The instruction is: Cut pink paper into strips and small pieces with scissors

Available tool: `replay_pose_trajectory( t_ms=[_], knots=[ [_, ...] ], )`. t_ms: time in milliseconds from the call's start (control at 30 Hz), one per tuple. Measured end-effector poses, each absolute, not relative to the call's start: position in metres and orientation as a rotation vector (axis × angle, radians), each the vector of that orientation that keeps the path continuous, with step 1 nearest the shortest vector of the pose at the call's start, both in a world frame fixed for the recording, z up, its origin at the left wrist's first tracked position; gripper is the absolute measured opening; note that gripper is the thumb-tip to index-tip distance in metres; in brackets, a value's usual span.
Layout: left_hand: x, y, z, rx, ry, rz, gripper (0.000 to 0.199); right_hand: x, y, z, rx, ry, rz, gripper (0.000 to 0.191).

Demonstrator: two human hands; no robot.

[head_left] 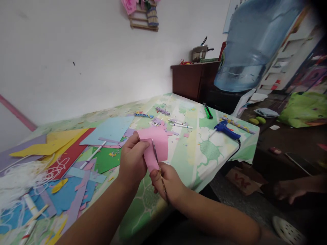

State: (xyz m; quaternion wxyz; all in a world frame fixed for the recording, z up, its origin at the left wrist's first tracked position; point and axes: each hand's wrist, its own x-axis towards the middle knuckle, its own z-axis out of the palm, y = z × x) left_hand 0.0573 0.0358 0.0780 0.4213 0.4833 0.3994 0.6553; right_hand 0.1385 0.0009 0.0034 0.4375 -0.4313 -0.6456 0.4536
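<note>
My left hand [133, 157] pinches a sheet of pink paper [159, 140] by its left edge, thumb on top. In my right hand [168, 182] is a pair of scissors [154, 149], the fingers wrapped round the handles. The blades lie along the pink paper, with a strip partly parted from the sheet on their left side. Both hands are above the front part of the table. Behind the pink paper lie purple paper scraps [158, 122] and slim white sticks [181, 125].
Coloured paper sheets [107, 129], white string [22, 180] and markers cover the table's left side. To the right lie a blue glue gun [227, 130] with its cord and a green cutter [207, 111]. Another person's hand [288, 190] shows at the right, beyond the table edge.
</note>
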Motion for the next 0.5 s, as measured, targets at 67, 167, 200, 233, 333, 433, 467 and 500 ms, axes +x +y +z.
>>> replay_pose_trajectory(
  t_ms=[67, 167, 200, 233, 333, 433, 467, 500],
  knots=[
    [0.0568, 0.0350, 0.0779, 1.233, 1.021, 1.647, 0.009, 0.1378, 0.0008, 0.0033, -1.077, -1.612, 1.102, 0.042],
    [0.0564, 0.0340, 0.0783, 1.216, 1.041, 1.631, 0.008, 0.1370, 0.0006, 0.0042, -1.089, -1.612, 1.083, 0.041],
    [0.0563, 0.0338, 0.0787, 1.223, 1.052, 1.631, 0.008, 0.1369, 0.0006, 0.0046, -1.092, -1.610, 1.079, 0.041],
    [0.0562, 0.0337, 0.0792, 1.248, 1.067, 1.631, 0.009, 0.1369, 0.0007, 0.0050, -1.092, -1.608, 1.073, 0.040],
    [0.0556, 0.0334, 0.0808, 1.373, 1.101, 1.644, 0.012, 0.1375, 0.0011, 0.0064, -1.092, -1.608, 1.048, 0.039],
    [0.0544, 0.0333, 0.0816, 1.459, 1.105, 1.643, 0.012, 0.1388, 0.0012, 0.0085, -1.110, -1.608, 1.047, 0.039],
    [0.0539, 0.0332, 0.0815, 1.474, 1.106, 1.641, 0.012, 0.1393, 0.0010, 0.0094, -1.117, -1.608, 1.046, 0.039],
    [0.0534, 0.0331, 0.0812, 1.490, 1.112, 1.638, 0.011, 0.1398, 0.0006, 0.0104, -1.118, -1.616, 1.044, 0.038]
  ],
)
